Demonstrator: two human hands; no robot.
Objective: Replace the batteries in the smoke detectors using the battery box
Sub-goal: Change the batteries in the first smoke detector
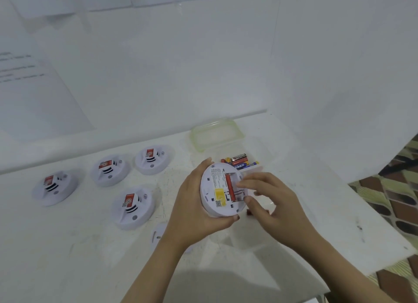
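The left hand (192, 203) grips a detector (222, 190) back-up, tilted, above the counter (316, 212). The right hand (269, 203) is half curled with fingertips (243, 185) at the open bay, beside a red cell (228, 187) already seated; I can't tell whether it pinches anything. The battery box (244, 164) lies just beyond both hands. A slip could drop a cell, or it could seat reversed (polarity marks are unreadable here). Four detectors (132, 207) wait left of the left hand.

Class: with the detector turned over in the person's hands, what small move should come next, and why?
Probably lift out the red battery. The left hand cradles the smoke detector back-up, the compartment lies open, and the right hand has fingertips at its edge.
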